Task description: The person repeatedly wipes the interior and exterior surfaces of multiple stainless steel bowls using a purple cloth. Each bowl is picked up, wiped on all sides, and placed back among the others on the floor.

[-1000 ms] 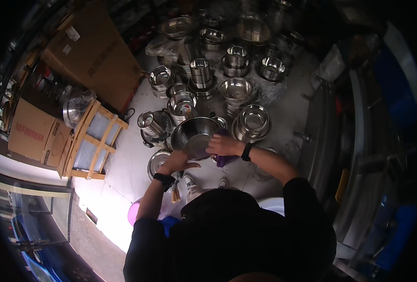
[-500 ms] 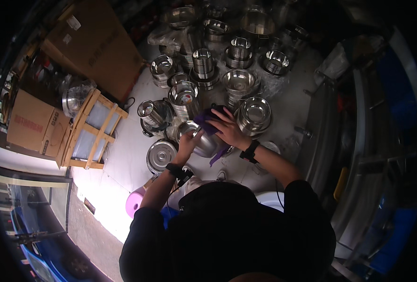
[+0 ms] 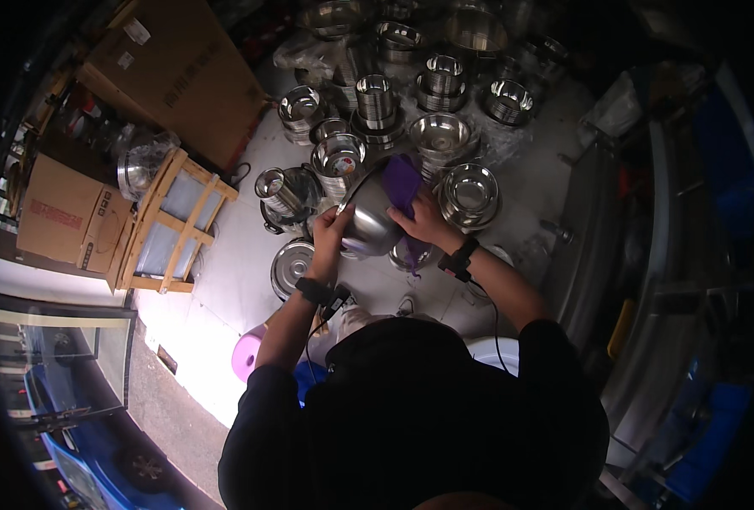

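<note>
A shiny metal bowl (image 3: 368,224) is held tilted in front of me, its rounded outer side toward me. My left hand (image 3: 331,231) pinches it at its left edge, thumb on the outside. On the other side, my right hand (image 3: 429,221) grips a purple cloth (image 3: 403,180), which stands up along the bowl's right edge and hangs down below the hand. The bowl's inside is mostly turned out of sight. Just beyond it stands a stack of steel basins (image 3: 339,156), and a nested stack of steel bowls (image 3: 468,191) is to the right of my right hand.
Several more stacks of steel pots and bowls (image 3: 374,100) cover the floor ahead. A round steel lid (image 3: 293,267) lies at left, near a pink roll (image 3: 248,357). Cardboard boxes (image 3: 64,212) and a wooden crate (image 3: 178,223) line the left; metal shelving (image 3: 576,229) runs along the right.
The bowl has been raised and tilted so its outer side faces me. My right hand has shifted from over the bowl to its right side, with the cloth now upright.
</note>
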